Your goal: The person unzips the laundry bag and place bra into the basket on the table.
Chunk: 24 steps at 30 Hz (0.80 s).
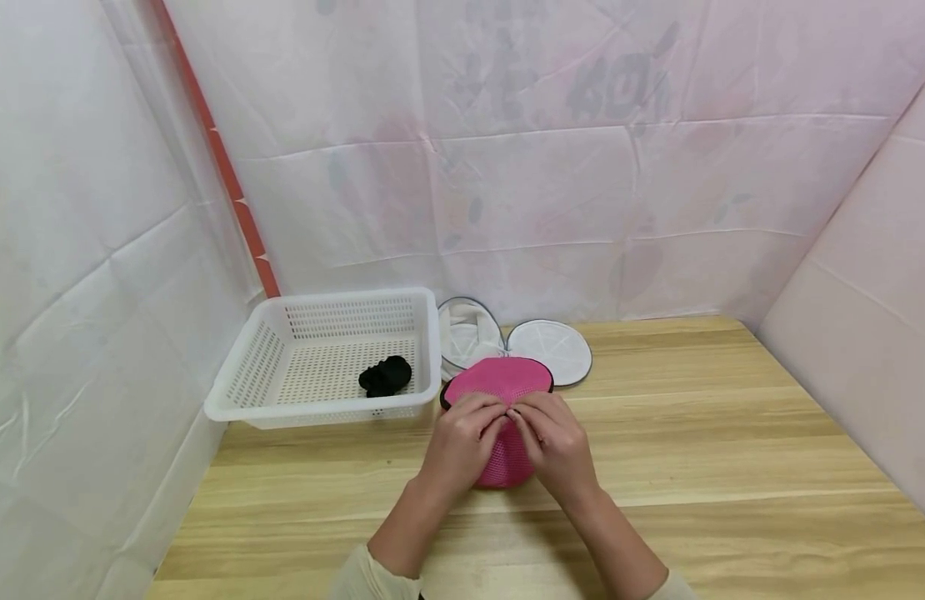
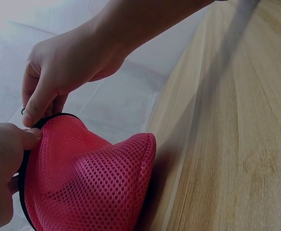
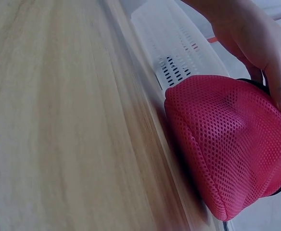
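A pink mesh laundry bag (image 1: 507, 467) with a black edge stands on the table in front of me. My left hand (image 1: 462, 437) pinches the black edge between thumb and fingers. Right beside it, my right hand (image 1: 556, 437) pinches the same edge, the fingertips of both hands nearly meeting. In the left wrist view, a small dark loop sticks out by the right hand's (image 2: 63, 67) fingertips. The mesh side (image 3: 222, 139) of the bag bulges out below the hands in the right wrist view.
A white perforated basket (image 1: 241, 412) stands at the left, with a black bundled cloth item (image 1: 386, 377) inside. Behind the bag lie two round white pieces with dark rims, one at left (image 1: 462, 337) and one at right (image 1: 550, 350). White sheeting (image 1: 522, 192) hangs around the wooden table (image 1: 732, 467).
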Motion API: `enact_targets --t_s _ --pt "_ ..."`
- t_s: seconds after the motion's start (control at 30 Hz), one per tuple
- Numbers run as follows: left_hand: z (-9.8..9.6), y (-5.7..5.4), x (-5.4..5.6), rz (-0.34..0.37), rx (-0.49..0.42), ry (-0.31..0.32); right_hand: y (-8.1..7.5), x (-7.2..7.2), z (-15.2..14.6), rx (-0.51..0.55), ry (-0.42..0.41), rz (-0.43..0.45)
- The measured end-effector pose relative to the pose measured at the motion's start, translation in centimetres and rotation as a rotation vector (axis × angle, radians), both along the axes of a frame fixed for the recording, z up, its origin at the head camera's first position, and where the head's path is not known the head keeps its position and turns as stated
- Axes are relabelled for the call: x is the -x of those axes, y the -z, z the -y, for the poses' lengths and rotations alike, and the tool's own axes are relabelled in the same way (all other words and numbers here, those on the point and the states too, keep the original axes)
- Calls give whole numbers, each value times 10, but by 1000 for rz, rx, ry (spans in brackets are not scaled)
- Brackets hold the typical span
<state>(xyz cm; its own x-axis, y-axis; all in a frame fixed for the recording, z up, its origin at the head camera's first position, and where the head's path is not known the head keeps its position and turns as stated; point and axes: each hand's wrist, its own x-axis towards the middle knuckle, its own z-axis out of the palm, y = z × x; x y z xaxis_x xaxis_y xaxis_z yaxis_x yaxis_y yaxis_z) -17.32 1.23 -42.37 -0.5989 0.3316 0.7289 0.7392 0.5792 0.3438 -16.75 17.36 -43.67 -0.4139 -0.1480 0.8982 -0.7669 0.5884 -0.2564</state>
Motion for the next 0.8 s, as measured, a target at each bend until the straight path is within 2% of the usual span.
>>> enact_targets --t_s 0.37,0.8 --pt "3 2 2 24 -41 33 0 4 -9 2 33 -4" --pt "6 3 4 37 -56 21 2 8 -21 37 71 47"
